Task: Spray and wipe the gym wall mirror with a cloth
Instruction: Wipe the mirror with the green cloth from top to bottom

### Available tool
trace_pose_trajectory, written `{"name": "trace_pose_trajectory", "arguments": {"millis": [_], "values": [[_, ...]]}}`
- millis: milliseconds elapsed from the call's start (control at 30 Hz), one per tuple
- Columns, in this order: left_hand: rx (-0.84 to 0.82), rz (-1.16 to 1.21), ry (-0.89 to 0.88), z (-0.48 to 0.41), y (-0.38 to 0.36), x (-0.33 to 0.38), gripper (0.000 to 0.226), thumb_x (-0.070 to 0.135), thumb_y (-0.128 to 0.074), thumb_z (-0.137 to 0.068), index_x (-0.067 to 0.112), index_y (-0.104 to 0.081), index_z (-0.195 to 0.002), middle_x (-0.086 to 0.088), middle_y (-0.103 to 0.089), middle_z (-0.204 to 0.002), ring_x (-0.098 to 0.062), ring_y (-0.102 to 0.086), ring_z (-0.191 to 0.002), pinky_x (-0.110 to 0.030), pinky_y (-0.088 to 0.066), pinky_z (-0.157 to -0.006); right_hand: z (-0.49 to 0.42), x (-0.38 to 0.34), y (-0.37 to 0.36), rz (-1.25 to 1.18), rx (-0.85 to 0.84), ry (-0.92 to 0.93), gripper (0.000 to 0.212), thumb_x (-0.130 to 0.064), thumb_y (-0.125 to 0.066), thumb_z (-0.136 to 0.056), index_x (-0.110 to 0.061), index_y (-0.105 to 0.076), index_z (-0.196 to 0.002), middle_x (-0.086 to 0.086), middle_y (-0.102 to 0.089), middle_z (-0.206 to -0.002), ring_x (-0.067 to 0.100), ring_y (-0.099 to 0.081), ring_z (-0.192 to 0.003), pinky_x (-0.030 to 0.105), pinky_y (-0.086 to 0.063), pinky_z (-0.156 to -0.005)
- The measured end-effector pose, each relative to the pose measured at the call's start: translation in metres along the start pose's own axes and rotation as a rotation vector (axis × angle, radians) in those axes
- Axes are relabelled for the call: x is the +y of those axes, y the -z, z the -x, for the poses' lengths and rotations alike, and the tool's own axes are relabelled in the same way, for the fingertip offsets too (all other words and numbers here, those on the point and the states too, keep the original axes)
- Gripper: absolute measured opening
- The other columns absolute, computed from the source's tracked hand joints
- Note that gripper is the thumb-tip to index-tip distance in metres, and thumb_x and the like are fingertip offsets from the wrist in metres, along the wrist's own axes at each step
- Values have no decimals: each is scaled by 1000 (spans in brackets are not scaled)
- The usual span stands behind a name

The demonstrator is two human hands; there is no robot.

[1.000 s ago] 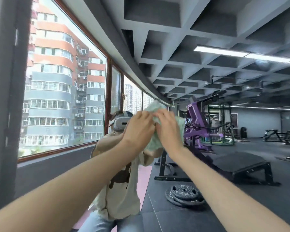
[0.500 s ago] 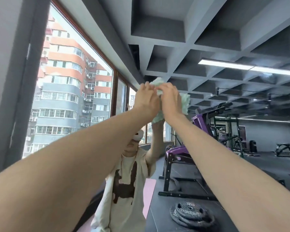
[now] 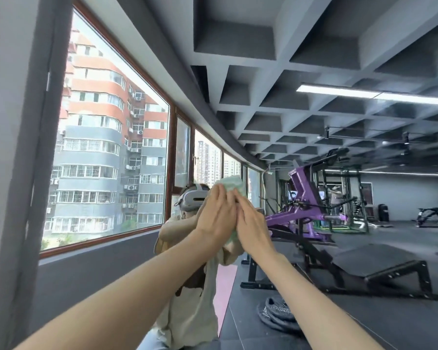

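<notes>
The wall mirror [image 3: 238, 117] is filling nearly the whole view, with its grey frame running down the far left. It is reflecting a long window [image 3: 106, 152] on the left, a purple weight machine [image 3: 304, 208] on the right, a black bench [image 3: 379, 263] below the machine, and the person [image 3: 192, 286] standing in the middle. A stack of weight plates [image 3: 278, 311] is lying on the reflected floor near the bench. The left hand [image 3: 216, 218] and right hand [image 3: 253, 223] are reaching out side by side, touching each other, fingers straight and flat. Together they are pressing a pale green cloth [image 3: 232, 184] against the glass at the centre, its top edge showing above the fingertips.
</notes>
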State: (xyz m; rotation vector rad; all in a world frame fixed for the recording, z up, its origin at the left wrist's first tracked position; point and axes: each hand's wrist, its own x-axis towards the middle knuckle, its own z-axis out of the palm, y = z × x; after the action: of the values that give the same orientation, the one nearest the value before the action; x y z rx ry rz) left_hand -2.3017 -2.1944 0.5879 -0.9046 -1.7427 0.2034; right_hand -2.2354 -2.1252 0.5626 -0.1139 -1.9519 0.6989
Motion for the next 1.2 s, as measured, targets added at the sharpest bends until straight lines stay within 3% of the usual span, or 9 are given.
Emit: {"name": "trace_pose_trajectory", "arguments": {"millis": [100, 167, 267, 333, 467, 533, 600, 933, 1200], "values": [[12, 107, 71, -4, 6, 17, 50, 16, -46, -90, -4, -31, -134, -22, -33, -136, -34, -32, -124, -44, -25, -109, 4, -3, -2, -222, 87, -141, 41, -36, -27, -104, -23, -45, -139, 3, -57, -125, 21, -54, -119, 30, -46, -90], [53, 239, 160, -3, 4, 25, 58, 29, -54, -86, 7, -37, -137, -12, -35, -141, -26, -33, -130, -35, -24, -113, 7, -5, -2, -367, 99, -200, 46, -43, -23, -103, -26, -47, -138, -1, -57, -127, 14, -54, -114, 24, -43, -87], [49, 475, 176, 4, -20, 37, 64, 31, -17, -93, 3, -2, -150, -15, 2, -158, -28, 3, -145, -37, -1, -119, 6, -3, 1, -345, 64, -226, 48, -47, -20, -102, -30, -46, -139, -5, -53, -133, 11, -49, -121, 28, -38, -101], [-52, 624, 122, 13, -23, 39, 76, 37, 9, -78, 2, 18, -145, -13, 24, -153, -25, 22, -142, -38, 5, -119, 5, -1, -3, -240, 50, -194, 46, -45, -19, -103, -32, -41, -140, -14, -49, -130, 5, -46, -119, 23, -33, -101], [171, 490, 141, 2, -23, 25, 87, 36, -35, -81, -6, 7, -145, -18, -16, -153, -25, -18, -141, -39, -10, -117, -1, -7, -5, 25, 4, -84, 45, -34, -21, -104, -28, -21, -149, -9, -38, -146, 10, -45, -126, 18, -31, -99], [184, 421, 67, -11, -20, 4, 89, 28, -49, -89, 0, 16, -144, -13, 17, -152, -22, 12, -141, -37, 10, -115, -12, -21, 1, 74, 6, -73, 48, -32, -22, -105, -26, -16, -152, 0, -39, -148, 19, -47, -128, 21, -34, -96], [116, 352, 20, -32, -17, -25, 87, 21, -48, -94, 7, 22, -144, -8, 30, -150, -19, 26, -139, -35, 15, -116, -32, -38, 5, 92, 7, -62, 50, -37, -21, -104, -31, -9, -153, 5, -40, -148, 24, -49, -127, 27, -37, -97], [112, 458, 21, -106, 19, -125, 66, 21, -37, -100, 8, 6, -149, -6, 11, -158, -15, 10, -145, -25, 11, -115, -126, -111, -12, 46, 170, -16, 50, -35, -20, -105, -23, -11, -153, 11, -36, -150, 29, -42, -131, 25, -32, -89], [294, 477, 125, -165, 20, -143, 59, 22, -30, -101, 7, 1, -149, -5, 4, -158, -14, 4, -146, -25, 9, -116, -182, -125, 2, 125, 231, 77, 50, -40, -17, -104, -28, -15, -153, 9, -32, -154, 28, -33, -138, 36, -25, -112]]}}
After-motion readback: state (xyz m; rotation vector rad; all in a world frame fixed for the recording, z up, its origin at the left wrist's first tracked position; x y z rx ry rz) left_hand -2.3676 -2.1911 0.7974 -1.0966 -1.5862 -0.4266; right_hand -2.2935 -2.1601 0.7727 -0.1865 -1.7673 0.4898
